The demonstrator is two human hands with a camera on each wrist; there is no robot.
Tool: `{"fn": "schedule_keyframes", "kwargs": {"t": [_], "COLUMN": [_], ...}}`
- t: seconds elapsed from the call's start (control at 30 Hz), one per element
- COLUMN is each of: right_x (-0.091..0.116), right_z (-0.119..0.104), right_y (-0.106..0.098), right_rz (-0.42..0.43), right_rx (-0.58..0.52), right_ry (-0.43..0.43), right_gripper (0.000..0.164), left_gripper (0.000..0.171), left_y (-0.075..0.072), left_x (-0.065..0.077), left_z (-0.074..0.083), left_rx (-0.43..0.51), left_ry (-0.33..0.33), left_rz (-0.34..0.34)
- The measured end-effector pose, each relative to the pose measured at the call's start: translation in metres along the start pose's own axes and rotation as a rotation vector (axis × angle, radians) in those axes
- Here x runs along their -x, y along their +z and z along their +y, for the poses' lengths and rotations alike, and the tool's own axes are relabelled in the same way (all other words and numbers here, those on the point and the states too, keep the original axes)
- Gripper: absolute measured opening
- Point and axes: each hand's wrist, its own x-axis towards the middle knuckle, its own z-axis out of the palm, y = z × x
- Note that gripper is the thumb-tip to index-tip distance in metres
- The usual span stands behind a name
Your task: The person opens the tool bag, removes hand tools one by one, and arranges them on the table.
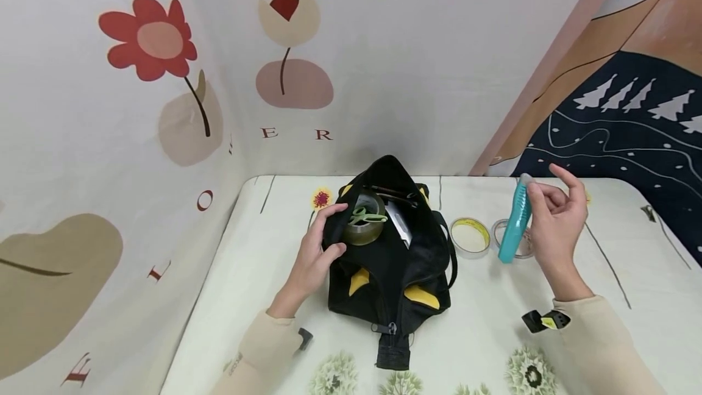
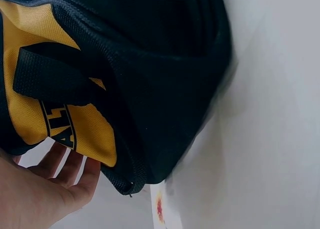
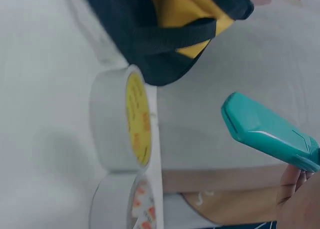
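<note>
A black and yellow tool bag [image 1: 395, 273] stands gaping on the table. My left hand [image 1: 320, 252] grips its left edge, thumb in front and fingers against the side; in the left wrist view those fingers curl at a yellow panel [image 2: 95, 126]. Inside the bag are a brown tape roll [image 1: 363, 235], scissors with green handles [image 1: 368, 218] and a pale flat item [image 1: 398, 222]. To the right, my right hand [image 1: 559, 224] pinches a teal utility knife [image 1: 515, 224] by its grey end, the body hanging down. In the right wrist view the knife [image 3: 270, 131] is held up in the air.
Two rolls of tape stand right of the bag: one with a yellow core [image 1: 470, 238], the other [image 1: 525, 245] partly behind the knife. A patterned cloth covers the table [image 1: 482, 334] and rises as a wall behind [image 1: 395, 78]. A small dark clip [image 1: 648, 213] lies far right.
</note>
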Motion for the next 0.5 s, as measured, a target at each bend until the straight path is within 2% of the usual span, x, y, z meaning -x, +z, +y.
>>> {"fn": "schedule_keyframes", "kwargs": {"t": [0.23,0.5], "right_x": [-0.005,-0.013], "right_z": [0.013,0.03], "right_y": [-0.018,-0.043], "right_rz": [0.02,0.065], "right_rx": [0.158,0.149], "right_ry": [0.026,0.137], "right_gripper": [0.047,0.048], "left_gripper": [0.071,0.071], "left_y": [0.001,0.001], "left_x": [-0.002,-0.004], "left_z": [0.001,0.0], "left_rx": [-0.002,-0.006], "left_ry": [-0.002,0.005], "left_rz": [-0.001,-0.007]}}
